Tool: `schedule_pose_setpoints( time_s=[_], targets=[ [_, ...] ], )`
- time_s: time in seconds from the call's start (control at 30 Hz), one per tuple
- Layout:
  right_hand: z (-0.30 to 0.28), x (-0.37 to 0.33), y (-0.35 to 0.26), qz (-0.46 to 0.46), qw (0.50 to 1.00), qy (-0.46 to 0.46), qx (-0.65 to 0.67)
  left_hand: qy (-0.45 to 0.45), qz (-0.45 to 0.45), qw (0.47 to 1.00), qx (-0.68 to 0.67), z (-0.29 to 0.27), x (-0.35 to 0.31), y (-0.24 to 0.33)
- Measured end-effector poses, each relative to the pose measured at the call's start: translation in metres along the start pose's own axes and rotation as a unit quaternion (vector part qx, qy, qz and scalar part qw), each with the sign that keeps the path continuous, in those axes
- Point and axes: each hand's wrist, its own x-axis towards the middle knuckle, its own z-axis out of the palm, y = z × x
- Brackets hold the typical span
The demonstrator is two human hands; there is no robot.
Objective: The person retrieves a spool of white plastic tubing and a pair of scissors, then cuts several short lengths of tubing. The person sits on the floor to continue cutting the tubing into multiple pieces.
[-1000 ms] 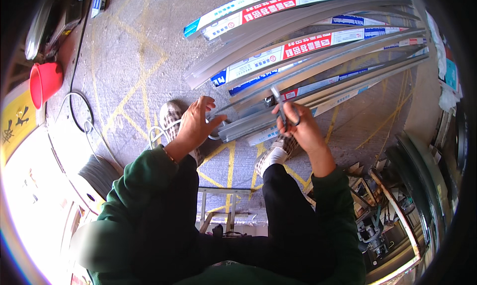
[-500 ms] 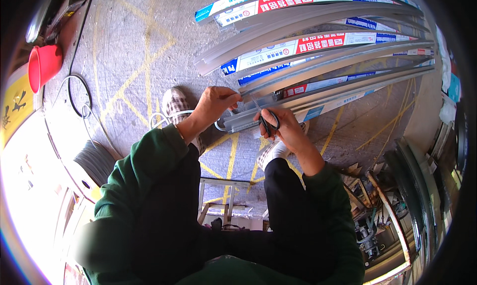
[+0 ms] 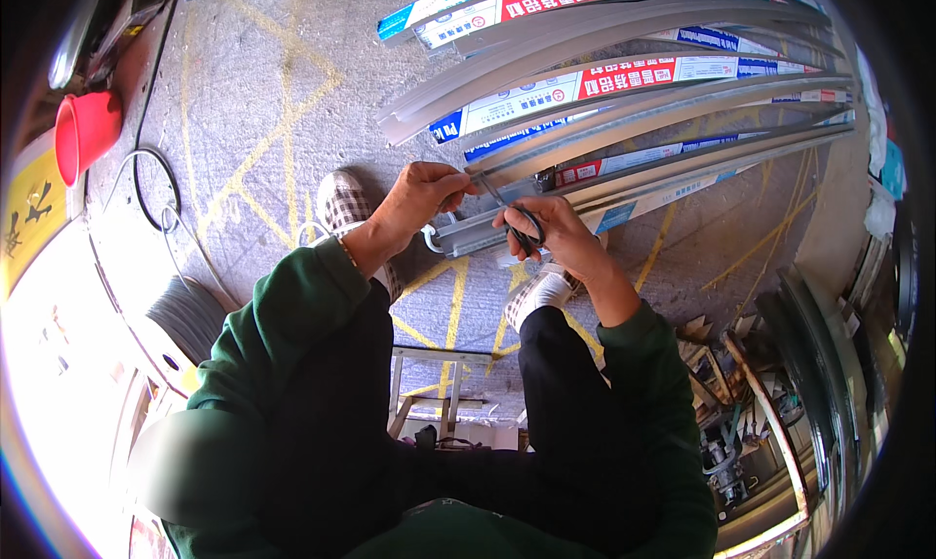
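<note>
Two hands (image 3: 417, 200), one pair of scissors (image 3: 527, 234), one bucket (image 3: 90, 135) show.

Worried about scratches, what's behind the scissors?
Metal strips show behind the scissors; the right hand covers whatever lies directly behind it, so that can't be seen.

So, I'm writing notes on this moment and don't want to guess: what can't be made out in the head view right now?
All in the head view:
- Anything the left hand may pinch: hidden by the hand itself, or too small.
- Part of the scissors' handles: covered by the right hand.
- Part of the right shoe: behind that hand.
- The yellow board's outer end: cut off at the picture's left rim.
</note>
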Motion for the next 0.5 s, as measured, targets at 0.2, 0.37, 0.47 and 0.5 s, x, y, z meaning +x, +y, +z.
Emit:
schedule_pose_setpoints(
  time_s=[0.2,0.37,0.47,0.5],
  targets=[
    [-0.003,0.000,0.000,0.035,0.999,-0.010,0.005,0.005,-0.006,1.000,-0.003,0.000,0.000,0.000],
    [-0.001,0.010,0.000,0.025,0.999,-0.017,0.024,0.005,-0.022,1.000,-0.001,0.000,0.000,0.001],
    [0.000,0.015,-0.001,0.027,0.999,-0.019,0.038,-0.001,-0.020,1.000,-0.014,0.000,0.000,0.001],
    [0.000,0.015,-0.002,0.024,0.998,-0.019,0.047,0.002,-0.018,1.000,-0.012,0.000,0.001,0.000]
  ],
)
